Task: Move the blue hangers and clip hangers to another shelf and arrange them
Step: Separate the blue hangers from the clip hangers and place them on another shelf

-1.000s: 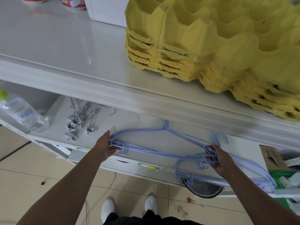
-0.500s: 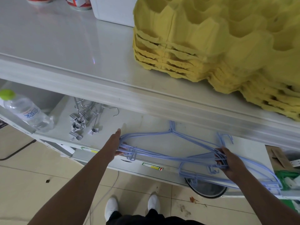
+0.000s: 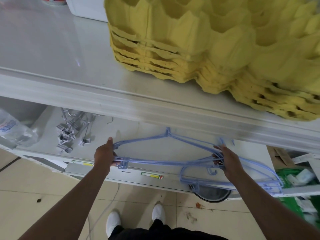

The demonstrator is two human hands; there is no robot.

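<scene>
Gripping blue hangers (image 3: 156, 161) at both ends on lower shelf (image 3: 43, 135): left hand (image 3: 103, 155) curled round the left-end bundle, right hand (image 3: 228, 161) with fingers pinching through the tangled wires at the right. More blue hangers fanned out past right hand toward the shelf's right edge, partly overhanging. Clip hangers (image 3: 72, 132) piled loose at the left of the same shelf, untouched, apart from both hands.

Progress, as judgement: early. Bundle being gathered, nothing yet on another shelf. Remaining: lift out, place, arrange, then fetch clips. Cannot tell which shelf is the target.

Materials: hangers thin, smooth, coated wire or plastic, springy, triangular, hooks prone to snagging. Clip hangers grey, rigid, metal hooks, jumbled. Shelf smooth, glossy, off-white. Upper shelf (image 3: 52, 49) carrying yellow egg trays (image 3: 207, 49): moulded pulp, rough, stacked. Plastic bottle (image 3: 13, 130) at far left, clear, crinkled.
</scene>
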